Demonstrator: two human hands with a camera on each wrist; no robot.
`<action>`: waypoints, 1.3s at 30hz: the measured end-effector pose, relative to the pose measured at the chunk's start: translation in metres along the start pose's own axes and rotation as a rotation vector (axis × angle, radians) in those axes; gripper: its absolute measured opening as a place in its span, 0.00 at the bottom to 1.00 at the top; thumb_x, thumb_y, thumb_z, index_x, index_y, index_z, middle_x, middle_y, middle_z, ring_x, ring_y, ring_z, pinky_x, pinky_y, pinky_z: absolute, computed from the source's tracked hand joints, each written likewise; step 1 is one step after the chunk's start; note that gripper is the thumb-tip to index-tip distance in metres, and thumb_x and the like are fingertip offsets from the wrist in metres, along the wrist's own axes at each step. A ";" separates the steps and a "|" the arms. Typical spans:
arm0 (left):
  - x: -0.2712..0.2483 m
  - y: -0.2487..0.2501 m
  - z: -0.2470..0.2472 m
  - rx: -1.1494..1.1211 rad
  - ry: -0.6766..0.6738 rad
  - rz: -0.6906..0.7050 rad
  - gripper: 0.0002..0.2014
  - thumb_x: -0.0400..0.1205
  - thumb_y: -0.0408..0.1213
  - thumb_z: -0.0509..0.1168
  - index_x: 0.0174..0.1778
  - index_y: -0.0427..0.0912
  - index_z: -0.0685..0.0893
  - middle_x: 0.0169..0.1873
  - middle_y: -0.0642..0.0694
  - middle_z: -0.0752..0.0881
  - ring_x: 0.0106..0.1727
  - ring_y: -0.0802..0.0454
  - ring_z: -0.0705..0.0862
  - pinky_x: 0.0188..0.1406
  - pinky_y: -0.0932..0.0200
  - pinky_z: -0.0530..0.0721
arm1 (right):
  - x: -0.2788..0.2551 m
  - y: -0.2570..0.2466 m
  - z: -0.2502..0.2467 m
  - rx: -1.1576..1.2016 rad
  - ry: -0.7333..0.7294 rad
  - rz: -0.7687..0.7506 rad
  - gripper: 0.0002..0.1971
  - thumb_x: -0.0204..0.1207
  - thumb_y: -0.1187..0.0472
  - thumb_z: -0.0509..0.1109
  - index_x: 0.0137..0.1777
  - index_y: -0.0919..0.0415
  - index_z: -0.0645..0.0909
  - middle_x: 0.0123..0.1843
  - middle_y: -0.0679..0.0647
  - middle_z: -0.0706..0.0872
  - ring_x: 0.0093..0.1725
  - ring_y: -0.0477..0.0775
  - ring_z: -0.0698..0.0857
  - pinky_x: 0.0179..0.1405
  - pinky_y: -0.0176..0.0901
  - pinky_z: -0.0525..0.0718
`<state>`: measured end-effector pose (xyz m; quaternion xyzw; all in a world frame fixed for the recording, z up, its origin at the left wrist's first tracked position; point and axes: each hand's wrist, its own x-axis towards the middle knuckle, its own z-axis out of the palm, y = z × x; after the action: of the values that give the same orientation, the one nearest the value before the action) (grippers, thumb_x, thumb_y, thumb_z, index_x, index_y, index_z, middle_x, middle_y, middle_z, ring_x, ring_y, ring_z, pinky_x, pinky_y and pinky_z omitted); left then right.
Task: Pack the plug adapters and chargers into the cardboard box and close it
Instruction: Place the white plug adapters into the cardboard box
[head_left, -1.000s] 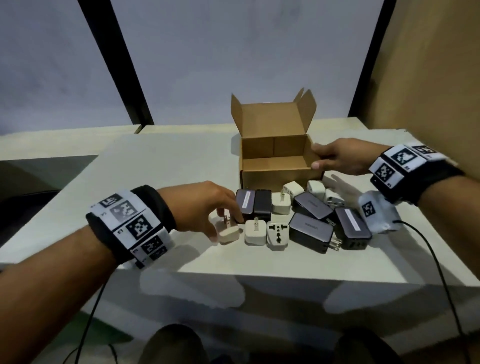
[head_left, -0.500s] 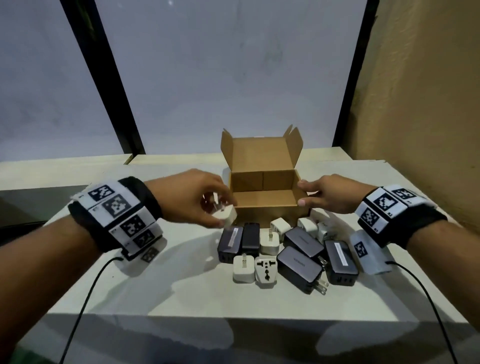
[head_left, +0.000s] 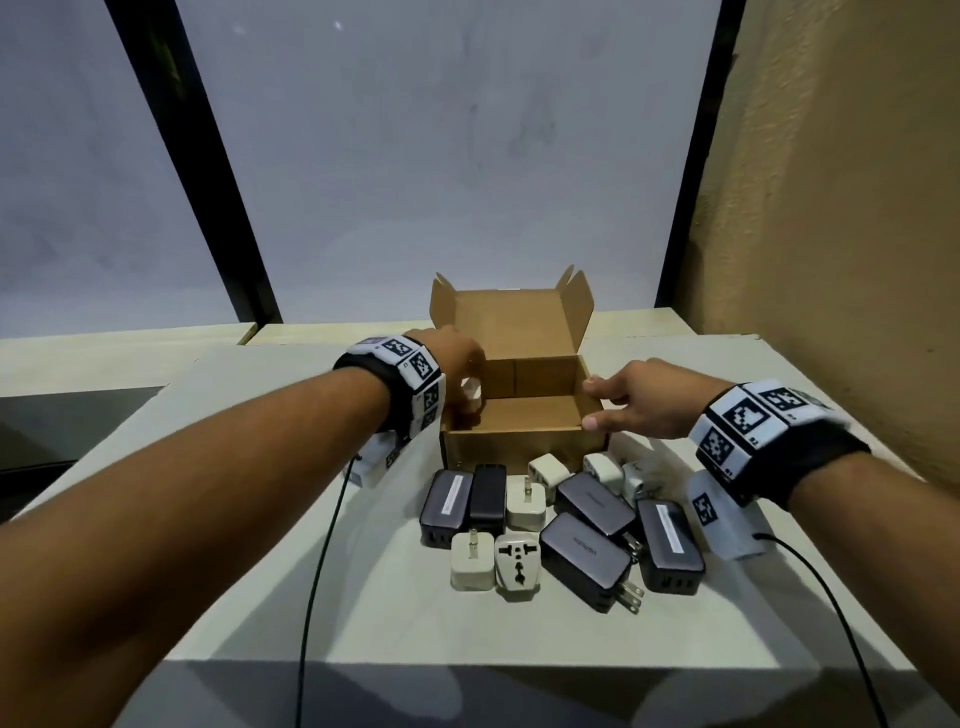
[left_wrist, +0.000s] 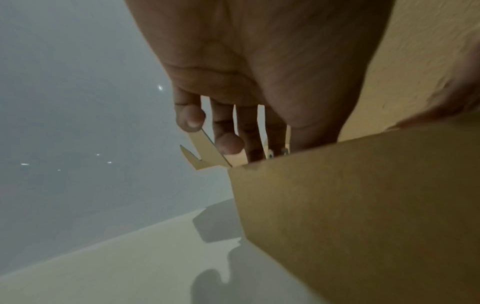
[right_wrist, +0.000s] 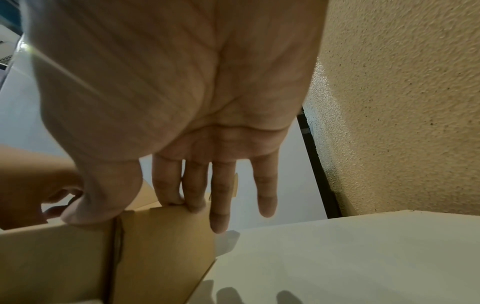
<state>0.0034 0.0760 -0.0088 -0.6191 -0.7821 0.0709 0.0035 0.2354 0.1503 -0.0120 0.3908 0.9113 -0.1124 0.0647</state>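
Observation:
The open cardboard box (head_left: 524, 449) stands mid-table with its lid (head_left: 511, 325) upright behind it. My left hand (head_left: 470, 387) reaches into the box's left side and holds a white plug adapter (head_left: 471, 396). In the left wrist view its metal prongs (left_wrist: 270, 155) show between the fingers (left_wrist: 227, 142) of my left hand (left_wrist: 259, 148), just above the box wall (left_wrist: 363, 216). My right hand (head_left: 592, 405) rests on the box's right wall. There the thumb (right_wrist: 85, 211) lies on the front corner and straight fingers (right_wrist: 168, 193) lie on the rim.
Several dark chargers (head_left: 584, 558) and white adapters (head_left: 471, 561) lie in a cluster on the table (head_left: 260, 545) in front of the box. A textured tan wall (head_left: 841, 260) stands close on the right. Cables trail from both wrists over the table's front edge.
My left hand picked a white adapter from the front row, carried it up and back, and now has it inside the box. My right hand stayed on the box's right wall.

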 end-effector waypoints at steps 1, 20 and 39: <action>0.001 0.001 0.000 0.008 -0.015 -0.030 0.16 0.69 0.55 0.72 0.48 0.51 0.86 0.42 0.51 0.89 0.42 0.46 0.87 0.43 0.52 0.87 | 0.001 0.000 0.000 -0.002 0.001 -0.001 0.34 0.75 0.36 0.66 0.79 0.50 0.70 0.76 0.49 0.77 0.71 0.55 0.78 0.72 0.52 0.74; 0.011 0.014 0.002 0.193 -0.060 -0.054 0.14 0.70 0.51 0.64 0.42 0.45 0.85 0.37 0.47 0.87 0.39 0.45 0.86 0.49 0.49 0.85 | -0.001 -0.008 -0.013 -0.040 -0.008 -0.028 0.33 0.74 0.38 0.69 0.76 0.54 0.75 0.76 0.48 0.77 0.71 0.54 0.78 0.69 0.49 0.75; 0.001 0.007 0.002 0.141 0.110 -0.025 0.14 0.72 0.53 0.70 0.40 0.45 0.85 0.39 0.47 0.84 0.40 0.48 0.83 0.46 0.52 0.82 | 0.004 -0.007 -0.016 -0.047 -0.022 -0.023 0.34 0.70 0.37 0.72 0.74 0.54 0.77 0.74 0.46 0.79 0.69 0.53 0.80 0.68 0.50 0.76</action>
<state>0.0098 0.0782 -0.0114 -0.6105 -0.7814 0.0915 0.0911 0.2272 0.1524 0.0039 0.3775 0.9174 -0.0958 0.0823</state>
